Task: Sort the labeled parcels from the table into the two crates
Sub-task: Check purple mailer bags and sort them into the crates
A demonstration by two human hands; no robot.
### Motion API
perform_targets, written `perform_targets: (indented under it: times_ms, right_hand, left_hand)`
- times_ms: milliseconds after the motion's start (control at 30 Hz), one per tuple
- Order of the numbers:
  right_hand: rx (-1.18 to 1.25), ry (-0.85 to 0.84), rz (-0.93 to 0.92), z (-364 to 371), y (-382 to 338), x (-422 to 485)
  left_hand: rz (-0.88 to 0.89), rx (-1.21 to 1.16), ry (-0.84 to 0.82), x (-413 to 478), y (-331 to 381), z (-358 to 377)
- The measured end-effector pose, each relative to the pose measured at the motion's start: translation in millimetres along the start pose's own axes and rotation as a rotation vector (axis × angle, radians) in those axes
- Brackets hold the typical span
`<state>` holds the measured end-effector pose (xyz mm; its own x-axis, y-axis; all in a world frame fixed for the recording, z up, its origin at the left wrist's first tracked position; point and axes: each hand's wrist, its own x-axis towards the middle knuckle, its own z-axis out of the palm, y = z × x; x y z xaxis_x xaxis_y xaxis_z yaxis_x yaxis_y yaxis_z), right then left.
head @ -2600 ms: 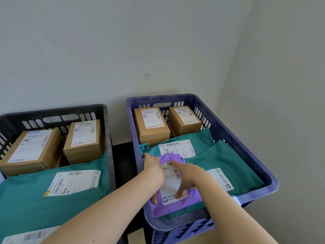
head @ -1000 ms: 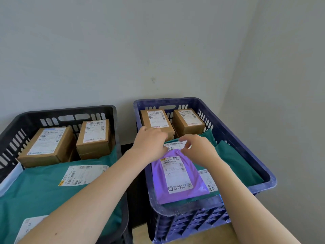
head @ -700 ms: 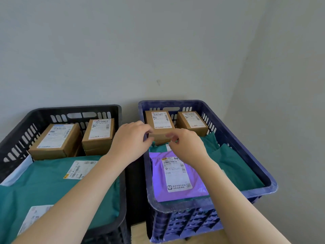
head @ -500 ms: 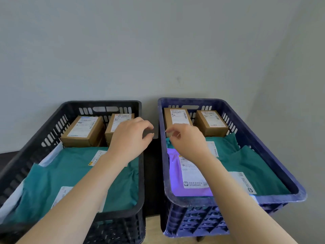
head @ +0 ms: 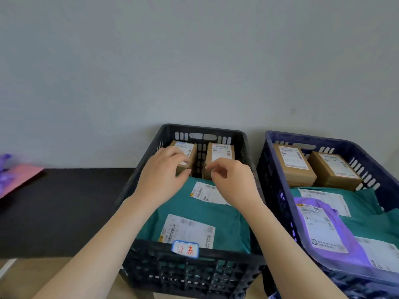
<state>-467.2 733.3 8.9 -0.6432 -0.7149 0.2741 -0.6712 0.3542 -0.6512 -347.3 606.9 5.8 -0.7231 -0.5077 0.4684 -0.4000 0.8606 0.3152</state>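
Against a grey wall (head: 194, 61), two cardboard boxes (head: 222, 153) are seen in the black crate (head: 194, 275), two more and one purple mailer (head: 354, 249) in the blue crate (head: 272, 180). The left hand (head: 162, 175) and right hand (head: 234, 180) are held empty, loosely curled, above the black crate.

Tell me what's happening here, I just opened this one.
A person is sorting parcels into two crates. The left hand and right hand hover empty, fingers loosely curled, above the black crate, which holds two brown boxes and teal mailers. The blue crate beside it holds two more boxes, teal mailers and a purple mailer on top. A pink parcel lies unsorted on the dark table at far left.
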Motion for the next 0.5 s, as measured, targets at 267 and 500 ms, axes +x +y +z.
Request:
perform_targets:
  times_ms: [267, 500]
  right_hand:
    - [0.068, -0.026, -0.069, 91.6, -86.7, 7.4]
    - [0.125, -0.124, -0.138, 192.0, -163.6, 9.6]
  left_hand:
    - [-0.074, -0.001, 0.035, -35.6, -110.8, -49.9]
    - [-0.215, 0.061, 0.005, -80.8, -214.7, -88.9]
